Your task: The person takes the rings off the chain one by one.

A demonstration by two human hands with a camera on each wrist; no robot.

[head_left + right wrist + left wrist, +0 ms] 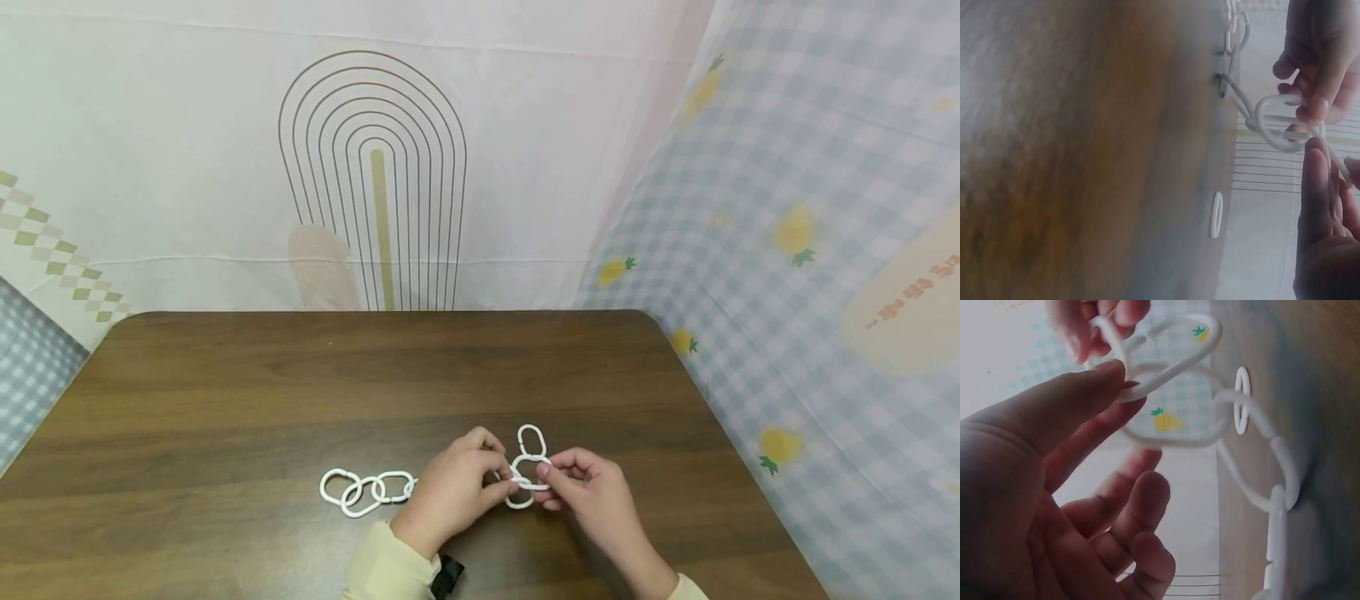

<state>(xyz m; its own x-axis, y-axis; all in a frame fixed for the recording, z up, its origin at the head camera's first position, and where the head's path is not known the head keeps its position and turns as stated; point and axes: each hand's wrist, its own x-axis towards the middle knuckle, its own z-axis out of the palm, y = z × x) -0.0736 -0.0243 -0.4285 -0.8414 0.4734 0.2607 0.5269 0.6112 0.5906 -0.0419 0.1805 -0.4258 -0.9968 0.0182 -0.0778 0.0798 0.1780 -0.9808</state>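
My left hand (pixel 461 487) pinches a white plastic chain link (pixel 1200 353) between thumb and index finger, its other fingers loosely bent. My right hand (pixel 596 496) grips another white link (pixel 534 487) with thumb and fingers, close beside the left fingertips. The held links overlap near the fingertips, above the table. From there the joined chain (pixel 362 493) runs left, passes behind the left hand and lies on the table. In the left wrist view, a link (pixel 1175 442) hangs below the pinched one and joins the rest of the chain.
A single loose white link (pixel 542 433) lies on the brown wooden table (pixel 225 375), just beyond the hands. Behind the table hangs a pale cloth (pixel 525 167) with an arch print. A checked cloth (pixel 750 292) with pineapples borders the right side.
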